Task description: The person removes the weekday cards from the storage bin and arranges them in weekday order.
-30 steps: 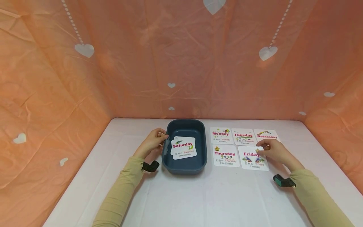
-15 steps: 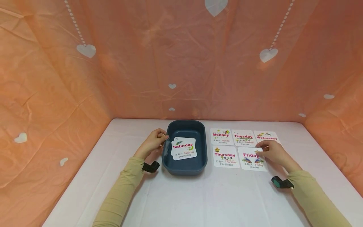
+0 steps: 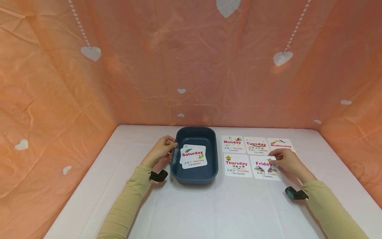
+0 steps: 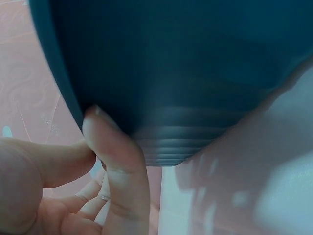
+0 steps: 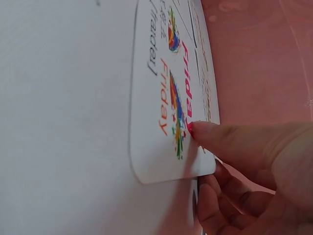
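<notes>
My left hand (image 3: 161, 149) is at the left rim of a dark blue rectangular plastic tray (image 3: 196, 182), its thumb and a finger pinching the edge; the left wrist view shows a fingertip against the ribbed outer wall (image 4: 166, 142). Inside lies a Saturday card (image 3: 193, 156) over another card whose face is mostly hidden. With my right hand (image 3: 287, 161) I pinch the right side of the Friday card (image 5: 156, 156), thumb on its printed face and other fingers at its edge. This card lies right of the Thursday card (image 3: 237, 165), below the row above.
Monday (image 3: 233, 144), Tuesday (image 3: 257, 146) and Wednesday (image 3: 280, 143) cards lie in a row at the back right of the white-covered table (image 3: 191, 212). An orange cloth (image 3: 143, 66) with white hearts hangs behind and along both sides.
My right hand has shifted slightly left with the Friday card, bringing it nearer to the Thursday card. My left hand stays at the tray's rim.
</notes>
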Tool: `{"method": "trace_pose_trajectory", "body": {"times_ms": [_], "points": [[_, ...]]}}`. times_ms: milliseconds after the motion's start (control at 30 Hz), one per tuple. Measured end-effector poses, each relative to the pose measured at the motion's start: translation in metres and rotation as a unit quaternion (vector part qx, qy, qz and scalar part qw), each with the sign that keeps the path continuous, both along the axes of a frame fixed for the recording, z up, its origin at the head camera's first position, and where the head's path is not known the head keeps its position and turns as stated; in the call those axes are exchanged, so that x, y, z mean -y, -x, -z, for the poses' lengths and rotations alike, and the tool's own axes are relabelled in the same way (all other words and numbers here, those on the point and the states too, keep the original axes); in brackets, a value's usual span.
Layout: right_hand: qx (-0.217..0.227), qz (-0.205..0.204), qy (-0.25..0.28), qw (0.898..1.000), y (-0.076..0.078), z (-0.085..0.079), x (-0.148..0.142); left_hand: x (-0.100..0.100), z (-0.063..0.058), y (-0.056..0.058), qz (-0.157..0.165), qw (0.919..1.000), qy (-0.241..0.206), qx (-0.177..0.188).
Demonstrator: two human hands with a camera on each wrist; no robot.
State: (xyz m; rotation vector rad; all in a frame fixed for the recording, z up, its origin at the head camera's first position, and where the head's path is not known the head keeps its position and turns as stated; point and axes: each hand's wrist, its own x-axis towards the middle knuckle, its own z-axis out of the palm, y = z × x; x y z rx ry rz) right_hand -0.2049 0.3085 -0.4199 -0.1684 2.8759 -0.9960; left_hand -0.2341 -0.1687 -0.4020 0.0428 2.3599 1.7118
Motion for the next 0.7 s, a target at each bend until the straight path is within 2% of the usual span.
{"method": "trace_pose_trajectory", "body": {"times_ms": [333,700], "points": [[-0.007,0.000,-0.003,1.000,0.0010,0.0027,-0.0017,-0.0009,-0.0017,0.0002,-0.007,0.9999,0.015,-0.001],[-0.029,-0.007,-0.002,1.000,-0.0020,0.0057,-0.0018,-0.0004,-0.0010,-0.0010,0.003,1.0000,-0.002,-0.003]]}}
